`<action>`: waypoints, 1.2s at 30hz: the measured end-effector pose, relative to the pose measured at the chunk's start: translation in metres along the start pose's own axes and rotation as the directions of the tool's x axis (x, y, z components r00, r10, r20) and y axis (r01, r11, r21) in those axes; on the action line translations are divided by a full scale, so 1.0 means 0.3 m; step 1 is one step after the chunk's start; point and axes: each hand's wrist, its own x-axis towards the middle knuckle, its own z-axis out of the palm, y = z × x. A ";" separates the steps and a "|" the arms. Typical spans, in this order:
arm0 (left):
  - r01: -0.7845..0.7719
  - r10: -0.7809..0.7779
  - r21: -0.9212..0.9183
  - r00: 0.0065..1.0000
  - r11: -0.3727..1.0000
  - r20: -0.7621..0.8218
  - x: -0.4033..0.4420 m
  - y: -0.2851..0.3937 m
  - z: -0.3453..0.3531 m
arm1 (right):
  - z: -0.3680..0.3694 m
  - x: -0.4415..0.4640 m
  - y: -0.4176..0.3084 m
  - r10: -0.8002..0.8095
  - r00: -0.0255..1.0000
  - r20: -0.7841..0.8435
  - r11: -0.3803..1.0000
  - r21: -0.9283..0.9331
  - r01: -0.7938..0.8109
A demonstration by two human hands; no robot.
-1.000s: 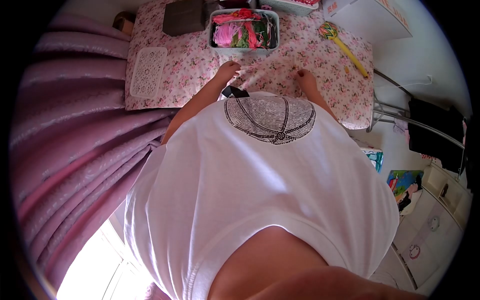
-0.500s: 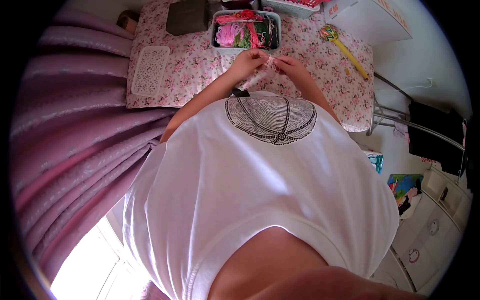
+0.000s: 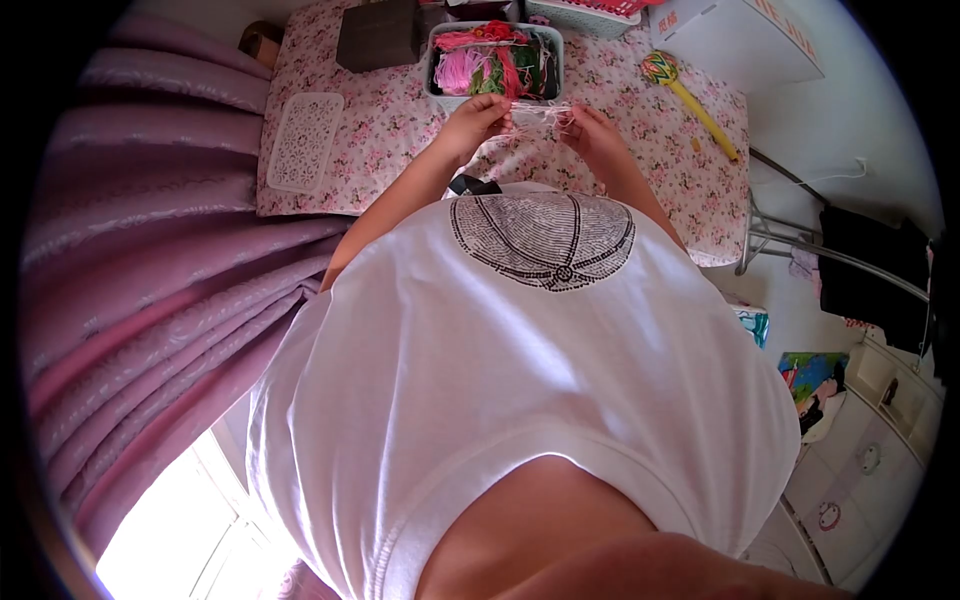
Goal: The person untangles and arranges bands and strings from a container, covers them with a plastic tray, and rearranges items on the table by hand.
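Pale pink thread (image 3: 540,108) is stretched between my two hands, with loose strands hanging under it. My left hand (image 3: 482,122) pinches one end between thumb and fingers. At the other end my right hand (image 3: 590,130) is closed on the thread too. Just beyond my hands stands a light grey basket (image 3: 432,88) filled with bundles of coloured cord (image 3: 490,65) in pink, red, green and black. The exact shape of the thread in my fingers is too fine to make out.
A floral cloth covers the table (image 3: 380,140). On the left lies a white lattice lid (image 3: 302,142); behind it stands a dark box (image 3: 378,36). To the right are a yellow-handled stick (image 3: 702,115) with a patterned head and a white carton (image 3: 735,40). Purple curtains (image 3: 170,190) hang at the left.
My hands have moved apart, the left one leftward and the right one slightly rightward. The thread between them has gone from bunched to stretched out.
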 end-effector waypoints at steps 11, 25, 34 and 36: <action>0.015 -0.009 -0.237 1.000 0.971 0.027 0.005 -0.027 0.059 | 0.048 -0.008 0.018 0.018 0.997 0.071 0.981 -0.193 -0.004; 0.072 -0.078 -0.123 0.996 0.990 -0.042 0.000 -0.048 -0.043 | -0.032 0.035 0.045 -0.037 0.998 -0.051 0.980 0.194 0.046; 0.004 -0.059 -0.296 0.982 0.955 -0.179 -0.009 -0.067 -0.160 | -0.137 0.006 0.033 -0.016 0.994 0.112 0.969 0.246 -0.013; -0.014 -0.038 -0.228 0.974 0.974 -0.223 -0.022 -0.056 -0.196 | -0.156 -0.013 0.009 -0.044 0.998 -0.034 0.993 -0.115 0.039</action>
